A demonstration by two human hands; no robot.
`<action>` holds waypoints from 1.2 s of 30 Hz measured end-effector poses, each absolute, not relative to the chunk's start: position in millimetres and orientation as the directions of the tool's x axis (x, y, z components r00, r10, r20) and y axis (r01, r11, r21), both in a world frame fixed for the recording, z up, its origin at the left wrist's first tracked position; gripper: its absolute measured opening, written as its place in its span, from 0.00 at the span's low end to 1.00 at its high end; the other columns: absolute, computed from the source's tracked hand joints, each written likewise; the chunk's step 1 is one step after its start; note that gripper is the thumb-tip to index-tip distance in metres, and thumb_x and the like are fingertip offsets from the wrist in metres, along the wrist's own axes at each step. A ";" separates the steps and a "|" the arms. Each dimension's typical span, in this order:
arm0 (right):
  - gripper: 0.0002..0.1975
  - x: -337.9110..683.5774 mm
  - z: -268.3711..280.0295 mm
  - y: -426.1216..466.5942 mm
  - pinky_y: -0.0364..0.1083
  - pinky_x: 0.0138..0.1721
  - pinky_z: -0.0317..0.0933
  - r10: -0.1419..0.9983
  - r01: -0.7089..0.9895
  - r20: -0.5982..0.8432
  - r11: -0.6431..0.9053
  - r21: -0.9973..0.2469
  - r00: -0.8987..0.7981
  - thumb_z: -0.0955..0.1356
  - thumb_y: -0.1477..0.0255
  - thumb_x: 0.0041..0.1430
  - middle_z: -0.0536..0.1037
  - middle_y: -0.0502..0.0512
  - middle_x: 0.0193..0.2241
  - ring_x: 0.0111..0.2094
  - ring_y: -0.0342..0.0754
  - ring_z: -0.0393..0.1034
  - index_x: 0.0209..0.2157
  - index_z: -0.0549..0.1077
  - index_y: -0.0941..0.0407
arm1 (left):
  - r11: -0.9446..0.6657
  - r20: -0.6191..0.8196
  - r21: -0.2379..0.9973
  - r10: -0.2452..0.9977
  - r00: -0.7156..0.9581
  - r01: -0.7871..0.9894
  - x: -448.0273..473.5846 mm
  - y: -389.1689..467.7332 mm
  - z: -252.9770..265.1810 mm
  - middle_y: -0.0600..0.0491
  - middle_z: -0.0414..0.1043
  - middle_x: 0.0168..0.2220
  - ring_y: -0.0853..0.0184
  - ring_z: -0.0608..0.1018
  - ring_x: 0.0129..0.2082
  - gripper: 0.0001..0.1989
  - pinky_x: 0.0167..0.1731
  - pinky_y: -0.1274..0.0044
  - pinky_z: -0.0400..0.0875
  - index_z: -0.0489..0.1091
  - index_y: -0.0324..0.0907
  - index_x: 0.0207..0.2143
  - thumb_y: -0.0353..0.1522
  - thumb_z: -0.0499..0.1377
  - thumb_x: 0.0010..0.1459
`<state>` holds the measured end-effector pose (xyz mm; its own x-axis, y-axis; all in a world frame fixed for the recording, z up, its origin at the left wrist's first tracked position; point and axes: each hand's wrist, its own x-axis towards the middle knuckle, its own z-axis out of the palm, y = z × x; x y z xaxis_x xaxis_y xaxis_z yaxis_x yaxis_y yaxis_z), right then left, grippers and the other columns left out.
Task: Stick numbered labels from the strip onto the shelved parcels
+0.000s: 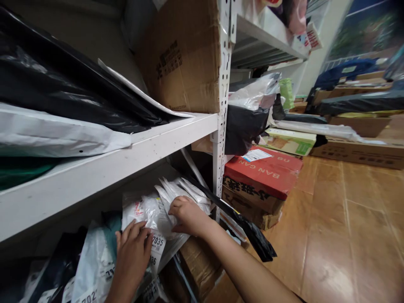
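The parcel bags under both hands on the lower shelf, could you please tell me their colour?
White parcel bags, seen best in the head view.

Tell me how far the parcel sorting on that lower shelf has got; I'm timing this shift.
Done: white mailers stand filed upright at the shelf's right end. In hand: the left hand presses a labelled white parcel, while the right hand grips the clear-wrapped parcel behind it. Left: loose bags lie heaped at lower left.
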<state>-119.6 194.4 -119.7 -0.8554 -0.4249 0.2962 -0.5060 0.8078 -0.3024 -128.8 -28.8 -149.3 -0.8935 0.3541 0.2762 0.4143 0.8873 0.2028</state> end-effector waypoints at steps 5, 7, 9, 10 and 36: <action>0.05 -96.6 -116.2 178.0 0.60 0.62 0.55 -0.431 -0.595 0.479 0.757 -0.268 -0.764 0.68 0.73 0.60 0.78 0.58 0.45 0.51 0.52 0.69 0.38 0.75 0.58 | 0.728 0.343 0.593 0.158 -0.926 0.344 -91.2 -27.2 -138.7 0.43 0.74 0.45 0.51 0.71 0.50 0.19 0.55 0.58 0.65 0.74 0.42 0.32 0.44 0.50 0.57; 0.08 -81.1 -117.8 170.3 0.51 0.54 0.64 -0.347 -0.635 0.596 0.672 -0.380 -0.724 0.64 0.75 0.63 0.79 0.58 0.44 0.47 0.48 0.71 0.41 0.75 0.57 | 0.636 0.238 0.729 0.110 -0.965 0.252 -75.4 -25.5 -134.6 0.46 0.75 0.42 0.55 0.75 0.46 0.18 0.51 0.63 0.68 0.73 0.44 0.33 0.47 0.52 0.55; 0.10 -66.4 -121.8 163.3 0.45 0.45 0.67 -0.277 -0.659 0.639 0.567 -0.494 -0.718 0.64 0.71 0.65 0.79 0.58 0.40 0.43 0.46 0.72 0.43 0.75 0.58 | 0.586 0.189 0.782 0.102 -0.977 0.213 -63.2 -24.7 -131.3 0.48 0.75 0.40 0.57 0.76 0.44 0.18 0.48 0.67 0.70 0.74 0.44 0.34 0.48 0.54 0.54; 0.11 -60.4 -124.6 160.3 0.44 0.43 0.67 -0.255 -0.663 0.644 0.521 -0.537 -0.721 0.65 0.68 0.65 0.79 0.58 0.40 0.42 0.46 0.72 0.43 0.76 0.57 | 0.578 0.192 0.788 0.099 -0.976 0.213 -58.9 -25.0 -130.0 0.48 0.75 0.39 0.58 0.77 0.43 0.18 0.47 0.68 0.71 0.74 0.44 0.33 0.48 0.54 0.54; 0.20 -48.7 -177.7 99.3 0.39 0.18 0.50 0.126 0.005 -0.044 -0.295 -0.955 -0.991 0.75 0.54 0.44 0.70 0.48 0.16 0.16 0.37 0.55 0.25 0.78 0.59 | 0.588 0.218 0.668 0.430 -0.876 0.456 -62.1 -70.5 -140.2 0.53 0.70 0.32 0.67 0.76 0.36 0.11 0.37 0.79 0.71 0.67 0.44 0.26 0.36 0.54 0.61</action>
<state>-48.7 99.3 -177.7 -0.9911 0.1258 -0.0444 0.0054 -0.2950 -0.9555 -62.1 -70.5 -140.2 -0.8759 0.4303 0.2184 0.4556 0.5883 0.6680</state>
